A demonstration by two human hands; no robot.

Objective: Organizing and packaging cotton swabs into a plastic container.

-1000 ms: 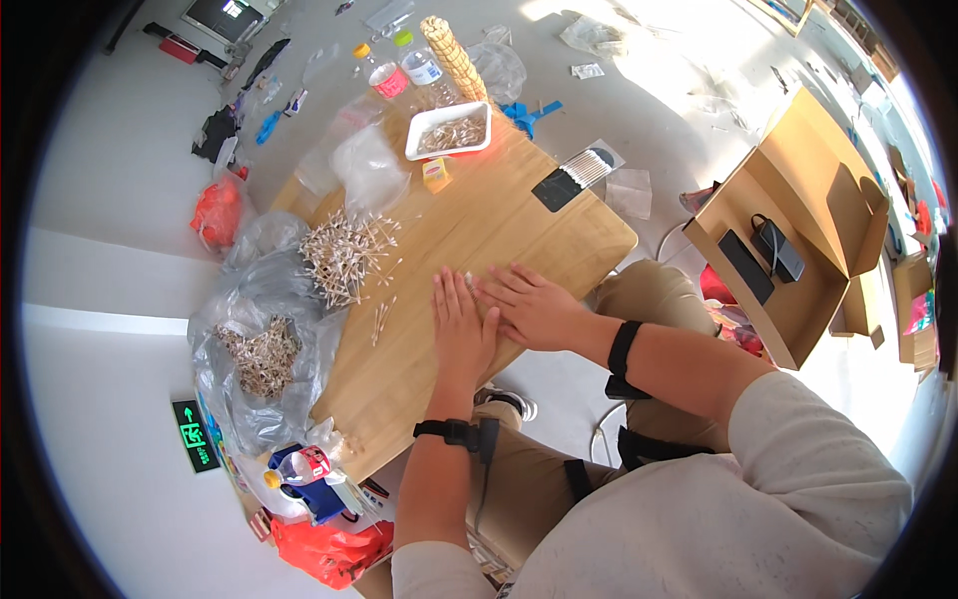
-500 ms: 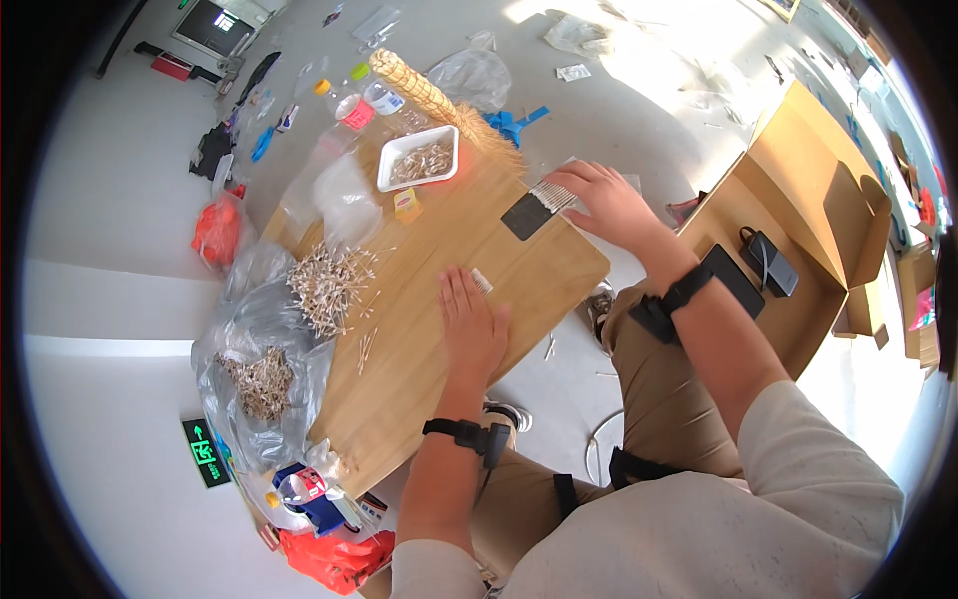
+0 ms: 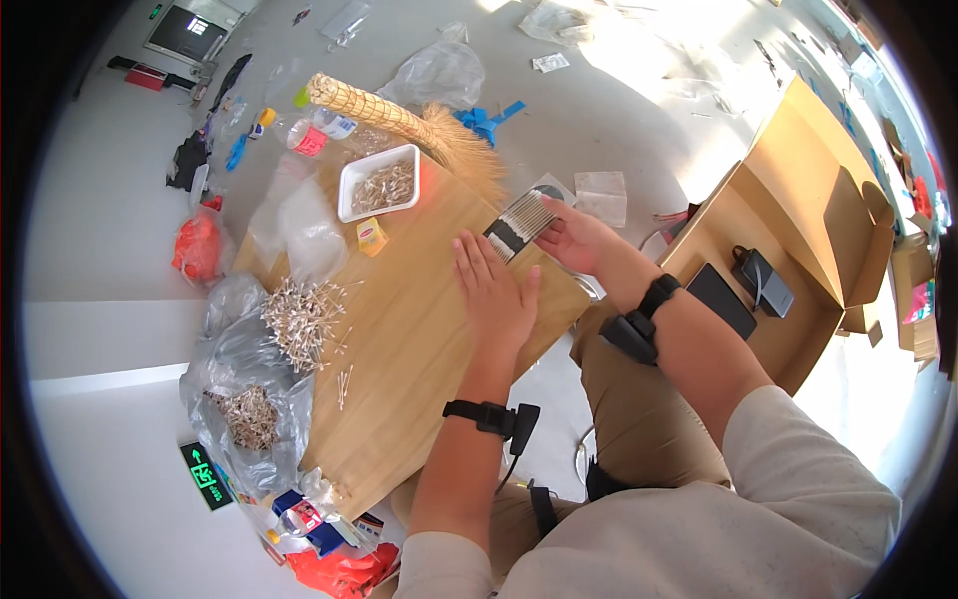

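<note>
A flat clear packet point(image 3: 526, 216) with a row of cotton swabs and a dark band lies at the table's right edge. My right hand point(image 3: 577, 238) grips its near side, fingers curled at the edge. My left hand point(image 3: 496, 304) rests flat on the wooden table point(image 3: 399, 329), fingers stretched out and thumb apart, fingertips close by the packet's near left end. White swab tips show at that end; whether the fingertips touch them I cannot tell. To the left is a loose heap of cotton swabs point(image 3: 304, 321), with a few strays point(image 3: 344, 386) beside it.
A white tray point(image 3: 347, 205) of swabs stands at the back, beside a small yellow box point(image 3: 371, 237), bottles point(image 3: 307, 138) and a straw broom point(image 3: 464, 150). A grey plastic bag point(image 3: 215, 344) holds more swabs. At right, an open cardboard box point(image 3: 798, 215) contains dark devices.
My left hand has slid forward to the packet, uncovering no white piece beneath it now. The packet has turned and shifted nearer the left hand, and my right hand has lowered to its side.
</note>
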